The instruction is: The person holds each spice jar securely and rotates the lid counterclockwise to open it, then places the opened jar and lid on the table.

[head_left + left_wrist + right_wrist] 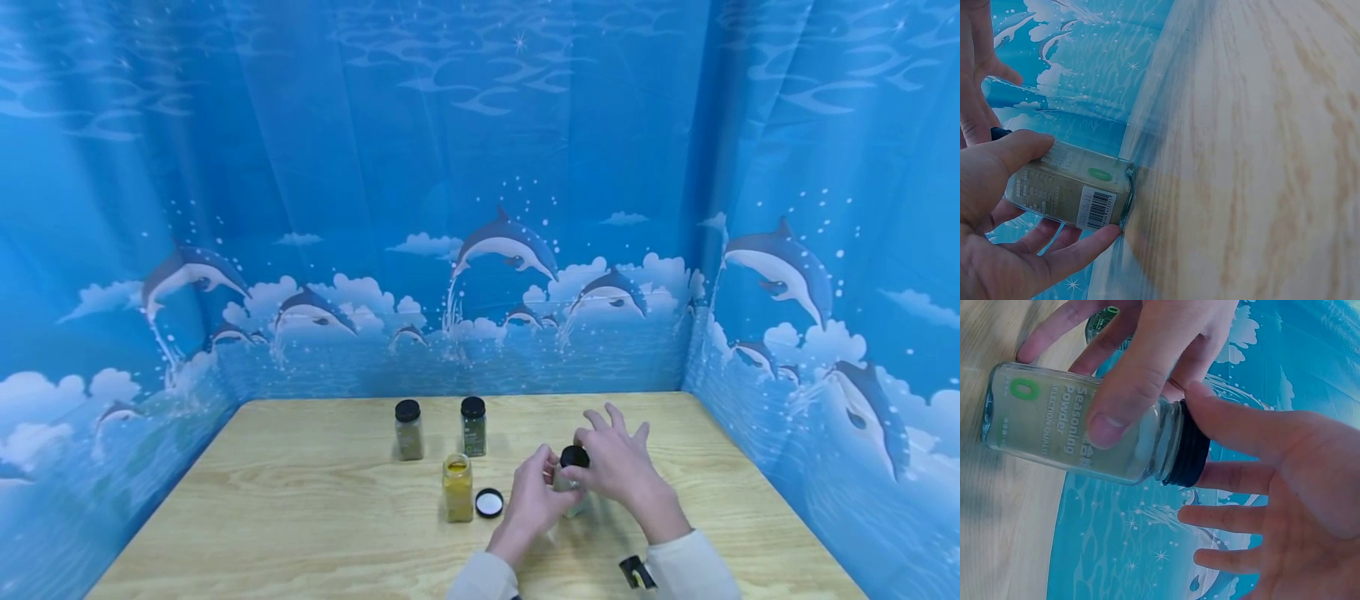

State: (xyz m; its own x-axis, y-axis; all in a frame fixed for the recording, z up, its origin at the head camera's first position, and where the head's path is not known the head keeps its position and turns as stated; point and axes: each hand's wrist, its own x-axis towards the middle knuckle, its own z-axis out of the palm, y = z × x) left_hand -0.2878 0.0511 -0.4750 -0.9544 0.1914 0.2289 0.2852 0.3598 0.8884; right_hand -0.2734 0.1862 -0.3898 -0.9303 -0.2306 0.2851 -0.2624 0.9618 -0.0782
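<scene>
A clear glass seasoning jar [1072, 419] with pale powder inside and "Seasoning Powder" on its label stands at the right of the table. My left hand [534, 500] grips its body, thumb on one side and fingers on the other. With thumb and index finger, my right hand [622, 467] pinches the jar's black lid [1190, 450], which sits on the neck; its other fingers are spread out. In the left wrist view a barcode [1096, 207] shows near the jar's base. Left of my hands, an uncovered jar of yellow powder [458, 493] stands beside a loose black lid [490, 503], white inside facing up.
Farther back stand two black-capped jars, one with brownish contents [409, 435] and one with green contents [474, 432]. A small black object [636, 573] shows beside the right sleeve. Dolphin-printed blue curtains [480, 167] border the wooden table [300, 517] at the back and sides.
</scene>
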